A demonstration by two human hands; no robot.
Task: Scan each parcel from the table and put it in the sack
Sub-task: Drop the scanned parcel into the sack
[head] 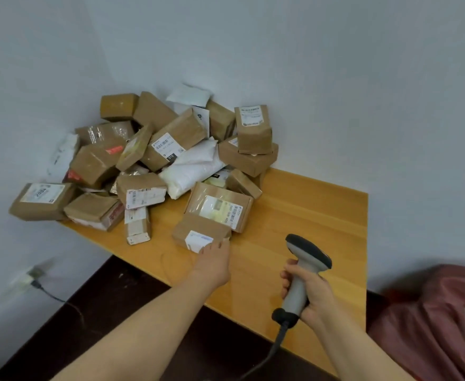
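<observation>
Head cam: left hand (214,261), fingers flat, touches the small brown box (198,234) on the bench (316,213), prob. to pull it close. Right hand (315,296) wraps the barcode scanner (306,257), aimed fwd, ready to scan. Red sack (429,325) waits at right.

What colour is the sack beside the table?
Dull red sack, best seen in the head view.

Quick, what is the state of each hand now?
Left hand: open, touching a parcel.
Right hand: closed around the scanner.
</observation>
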